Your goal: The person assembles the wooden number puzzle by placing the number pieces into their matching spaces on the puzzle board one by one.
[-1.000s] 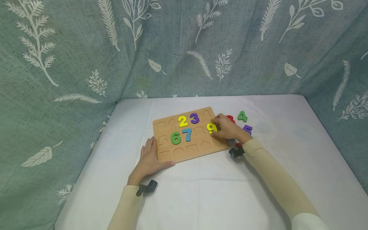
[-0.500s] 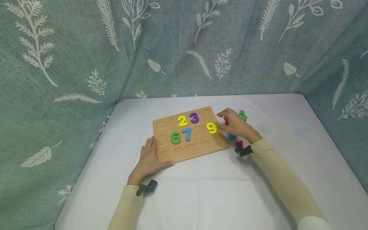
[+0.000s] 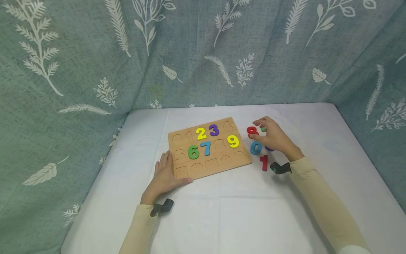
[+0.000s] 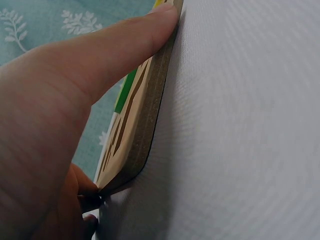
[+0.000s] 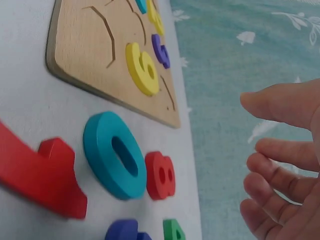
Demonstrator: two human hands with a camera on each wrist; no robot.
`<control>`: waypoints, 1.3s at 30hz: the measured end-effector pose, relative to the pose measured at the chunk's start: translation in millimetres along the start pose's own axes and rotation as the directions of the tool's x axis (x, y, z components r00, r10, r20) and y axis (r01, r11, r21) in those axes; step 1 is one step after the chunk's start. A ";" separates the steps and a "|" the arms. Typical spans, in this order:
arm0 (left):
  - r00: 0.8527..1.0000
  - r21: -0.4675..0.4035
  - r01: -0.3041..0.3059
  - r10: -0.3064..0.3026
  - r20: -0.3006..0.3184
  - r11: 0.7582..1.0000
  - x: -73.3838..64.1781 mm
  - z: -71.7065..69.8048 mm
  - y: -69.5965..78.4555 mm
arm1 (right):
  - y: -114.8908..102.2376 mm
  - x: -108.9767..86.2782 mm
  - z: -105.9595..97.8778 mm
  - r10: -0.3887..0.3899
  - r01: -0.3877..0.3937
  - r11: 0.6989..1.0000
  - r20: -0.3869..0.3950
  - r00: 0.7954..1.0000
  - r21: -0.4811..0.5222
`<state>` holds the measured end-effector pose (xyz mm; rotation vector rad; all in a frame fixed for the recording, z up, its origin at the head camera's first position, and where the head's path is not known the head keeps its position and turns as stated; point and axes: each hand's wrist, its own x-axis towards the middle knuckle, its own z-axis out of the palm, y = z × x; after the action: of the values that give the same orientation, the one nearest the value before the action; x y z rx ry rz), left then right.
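Observation:
A wooden number puzzle board (image 3: 215, 155) lies at the middle of the table. My left hand (image 3: 165, 176) rests against its near left corner, fingers along the left side. In the left wrist view the thumb (image 4: 125, 42) presses on the board's edge. Set on the board are a yellow 2 (image 3: 201, 134), a purple 3 (image 3: 214, 130), a green 6 (image 3: 193, 152), a blue 7 (image 3: 207, 148) and a yellow 9 (image 3: 233, 141). My right hand (image 3: 276, 137) hovers, fingers apart and holding nothing, over the loose numbers, its thumb overlapping the red 8 (image 3: 252, 130).
Right of the board lie a blue 0 (image 3: 256, 147) and a red 1 (image 3: 264, 163). A green 4 (image 3: 264, 129) and a purple 5 (image 3: 269, 148) are partly hidden under my right hand. A patterned curtain (image 3: 190, 70) hangs behind the white-covered table (image 3: 206, 218).
My right hand has let go of the yellow 9 on the board and moved right, over the loose numbers. The red 8, blue 0 and red 1 are uncovered. My left hand stays put.

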<state>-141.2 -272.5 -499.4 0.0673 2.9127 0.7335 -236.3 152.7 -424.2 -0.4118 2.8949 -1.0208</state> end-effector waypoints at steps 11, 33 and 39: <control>1.000 0.003 0.003 -0.003 0.000 1.000 0.3 0.1 1.7 | 17.5 -16.7 -17.2 0.018 -0.017 1.000 -0.093 0.996 0.014; 1.000 0.000 0.020 -0.020 0.013 1.000 0.7 0.0 2.6 | 55.2 -11.4 -23.9 0.128 -0.122 0.990 -0.094 0.987 0.075; 1.000 0.001 0.015 -0.015 0.014 1.000 0.1 0.2 1.9 | 65.0 -0.9 -23.0 0.205 -0.198 0.975 -0.065 0.977 0.100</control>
<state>-141.2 -270.8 -498.7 0.0499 2.8966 0.7270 -253.6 215.6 -446.7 -0.0732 2.8638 -1.1532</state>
